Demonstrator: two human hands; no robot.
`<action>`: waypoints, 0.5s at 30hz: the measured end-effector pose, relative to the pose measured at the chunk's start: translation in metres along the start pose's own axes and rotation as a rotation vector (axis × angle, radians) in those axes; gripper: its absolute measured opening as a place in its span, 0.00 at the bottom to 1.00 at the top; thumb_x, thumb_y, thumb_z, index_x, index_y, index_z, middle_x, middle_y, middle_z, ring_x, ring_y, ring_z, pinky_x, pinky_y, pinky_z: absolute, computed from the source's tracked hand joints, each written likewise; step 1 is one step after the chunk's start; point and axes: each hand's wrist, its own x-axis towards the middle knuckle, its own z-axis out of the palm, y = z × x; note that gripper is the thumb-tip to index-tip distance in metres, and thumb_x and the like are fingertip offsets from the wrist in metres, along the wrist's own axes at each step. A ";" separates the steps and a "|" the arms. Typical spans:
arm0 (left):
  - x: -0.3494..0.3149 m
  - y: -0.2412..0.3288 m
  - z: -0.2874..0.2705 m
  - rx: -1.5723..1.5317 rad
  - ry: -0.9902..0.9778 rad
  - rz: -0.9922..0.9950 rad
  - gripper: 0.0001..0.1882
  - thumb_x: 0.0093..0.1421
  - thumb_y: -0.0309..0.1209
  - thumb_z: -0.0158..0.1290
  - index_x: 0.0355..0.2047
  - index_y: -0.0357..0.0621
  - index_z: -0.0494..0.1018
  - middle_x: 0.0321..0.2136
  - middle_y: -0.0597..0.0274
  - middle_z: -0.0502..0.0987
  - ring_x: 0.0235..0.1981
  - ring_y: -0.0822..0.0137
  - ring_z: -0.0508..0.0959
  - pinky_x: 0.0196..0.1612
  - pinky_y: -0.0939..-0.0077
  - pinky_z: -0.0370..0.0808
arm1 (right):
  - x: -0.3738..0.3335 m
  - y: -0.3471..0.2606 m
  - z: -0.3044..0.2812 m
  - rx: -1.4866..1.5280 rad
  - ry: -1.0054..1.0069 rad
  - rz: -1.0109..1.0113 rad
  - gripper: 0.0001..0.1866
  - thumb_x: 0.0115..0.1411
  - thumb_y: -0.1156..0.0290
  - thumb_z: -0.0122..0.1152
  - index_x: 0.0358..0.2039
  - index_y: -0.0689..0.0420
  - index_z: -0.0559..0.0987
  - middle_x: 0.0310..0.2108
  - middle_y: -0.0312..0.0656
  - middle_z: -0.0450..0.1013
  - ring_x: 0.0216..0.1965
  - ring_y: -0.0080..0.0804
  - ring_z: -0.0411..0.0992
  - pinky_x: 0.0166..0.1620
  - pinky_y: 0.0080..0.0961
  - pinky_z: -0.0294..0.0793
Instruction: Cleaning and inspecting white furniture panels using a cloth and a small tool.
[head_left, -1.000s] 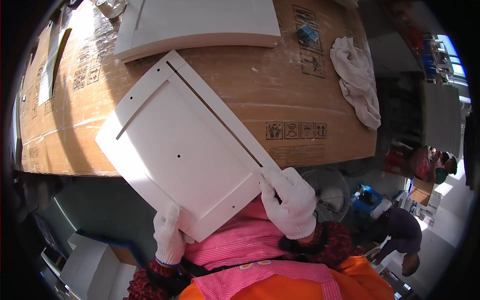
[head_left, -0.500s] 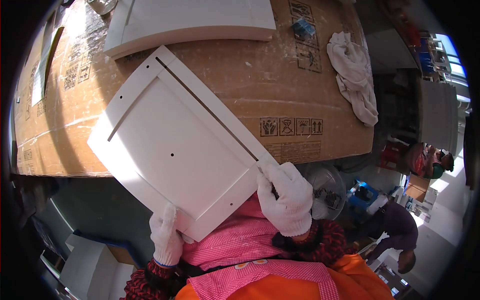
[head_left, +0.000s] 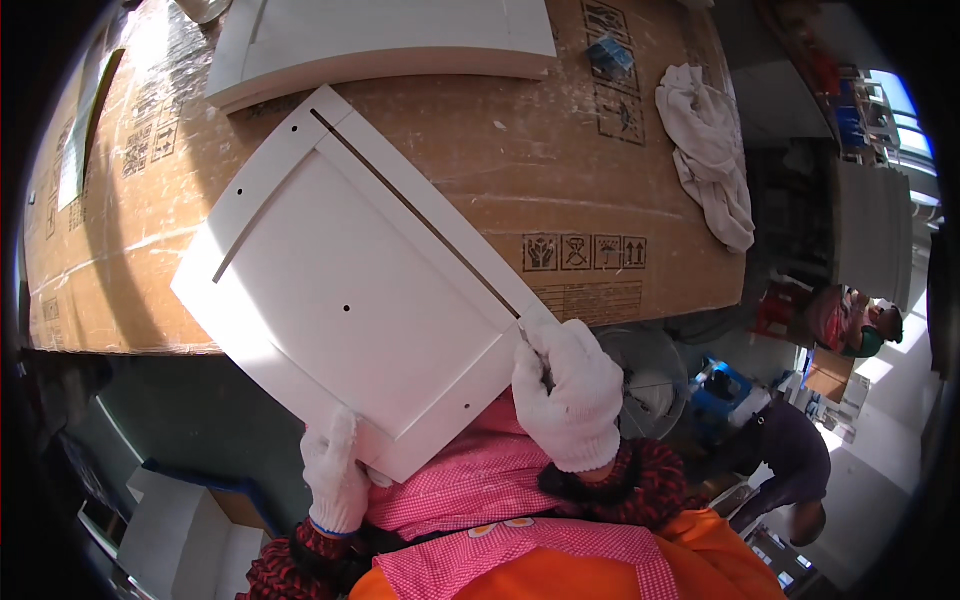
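Note:
A white panel with a raised frame, a long dark groove and several small holes lies tilted, its far part over the cardboard-covered table and its near corner against my pink checked apron. My left hand, in a white knitted glove, grips its near left edge, thumb on top and fingers underneath. At the near right edge, by the groove's end, my gloved right hand is closed in a pinch. A thin dark tip shows at its fingertips; what it belongs to is hidden in the glove.
Beyond the panel lies a stack of white panels. A blue block and a crumpled white cloth rest on the table. A fan stands below the right edge. Two people, one a bending person, are at the right.
My right hand has shifted very slightly left and up along the panel's edge. The panel has barely moved, and my left hand keeps its grip.

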 end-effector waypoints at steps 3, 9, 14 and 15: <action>0.001 -0.004 -0.011 -0.034 -0.063 -0.025 0.23 0.74 0.47 0.51 0.36 0.36 0.73 0.21 0.57 0.77 0.11 0.67 0.73 0.12 0.76 0.68 | 0.002 -0.001 -0.001 -0.022 0.065 -0.082 0.15 0.58 0.82 0.66 0.46 0.57 0.83 0.27 0.43 0.72 0.24 0.42 0.73 0.28 0.34 0.73; 0.002 -0.006 -0.009 -0.103 -0.068 -0.013 0.20 0.72 0.43 0.55 0.38 0.34 0.74 0.21 0.56 0.78 0.11 0.65 0.75 0.12 0.74 0.69 | 0.003 -0.006 -0.004 -0.080 0.003 -0.146 0.09 0.57 0.79 0.68 0.39 0.57 0.81 0.28 0.44 0.73 0.26 0.46 0.74 0.29 0.38 0.75; 0.002 -0.006 -0.011 -0.097 -0.073 -0.018 0.20 0.73 0.43 0.55 0.37 0.34 0.74 0.21 0.56 0.78 0.11 0.65 0.74 0.12 0.74 0.68 | -0.011 -0.020 -0.008 -0.076 -0.197 -0.261 0.12 0.57 0.79 0.68 0.42 0.58 0.82 0.30 0.44 0.76 0.28 0.46 0.76 0.31 0.36 0.77; 0.002 -0.005 -0.013 -0.097 -0.102 -0.031 0.19 0.73 0.42 0.55 0.37 0.34 0.74 0.20 0.56 0.77 0.11 0.65 0.74 0.12 0.74 0.68 | -0.010 -0.014 -0.007 -0.075 -0.197 -0.264 0.12 0.57 0.79 0.68 0.42 0.58 0.82 0.30 0.44 0.76 0.28 0.46 0.76 0.31 0.36 0.77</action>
